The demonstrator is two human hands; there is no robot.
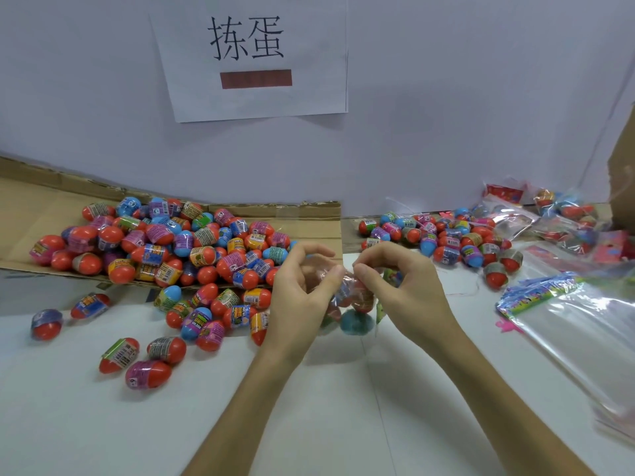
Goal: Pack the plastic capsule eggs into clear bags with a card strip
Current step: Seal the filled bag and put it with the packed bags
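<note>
A clear bag (pixel 350 297) holding several capsule eggs hangs between my hands just above the white table (pixel 309 407). My left hand (pixel 302 290) pinches the bag's top from the left, and my right hand (pixel 402 286) pinches it from the right. A blue egg shows at the bag's bottom. A large heap of loose red, blue and purple capsule eggs (pixel 178 249) lies left of my hands. A smaller heap of eggs (pixel 453 242) lies to the back right. A stack of empty clear bags (pixel 577 324) with colourful card strips (pixel 539 290) lies at the right.
A flattened cardboard sheet (pixel 34 207) lies under the left heap. Several filled bags (pixel 556 214) sit at the back right beside a cardboard box (pixel 622 173). A paper sign (pixel 251 56) hangs on the wall. Stray eggs (pixel 137 359) lie on the table at the front left.
</note>
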